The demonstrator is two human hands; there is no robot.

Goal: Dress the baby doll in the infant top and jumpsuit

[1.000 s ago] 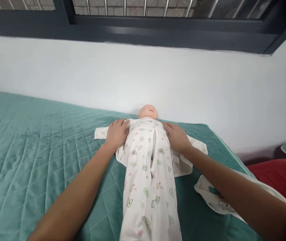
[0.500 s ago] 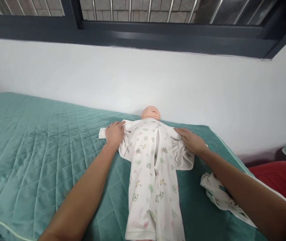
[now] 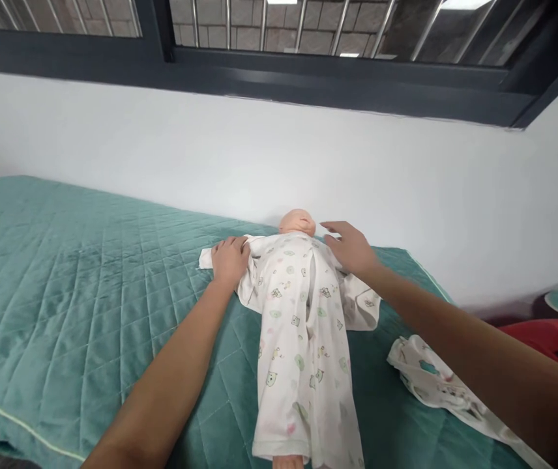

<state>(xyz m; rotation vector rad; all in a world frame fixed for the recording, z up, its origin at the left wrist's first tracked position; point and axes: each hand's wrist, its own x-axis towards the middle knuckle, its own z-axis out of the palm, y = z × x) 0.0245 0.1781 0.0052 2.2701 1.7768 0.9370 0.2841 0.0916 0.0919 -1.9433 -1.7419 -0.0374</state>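
The wall (image 3: 186, 150) runs behind a green quilted bed (image 3: 88, 293), with a dark window frame (image 3: 308, 85) above. The doll (image 3: 291, 312), in printed clothes, lies face up along the bed, its head end near the wall; a push from the foot end could knock it there. The loose cloth (image 3: 428, 374) lies to its right, partly hidden by the right forearm; a low sweep of that arm could drag it along. The left hand (image 3: 230, 259) rests over the sleeve (image 3: 205, 258), fingers bent; whether it grips I cannot tell. If it pins the fabric while the doll shifts, the sleeve could twist or strain. The right hand (image 3: 352, 246) is beside the head (image 3: 298, 222), thumb and fingers apart, nothing visible in its grasp; a careless turn could bump the head. One foot (image 3: 289, 461) shows below the hem.
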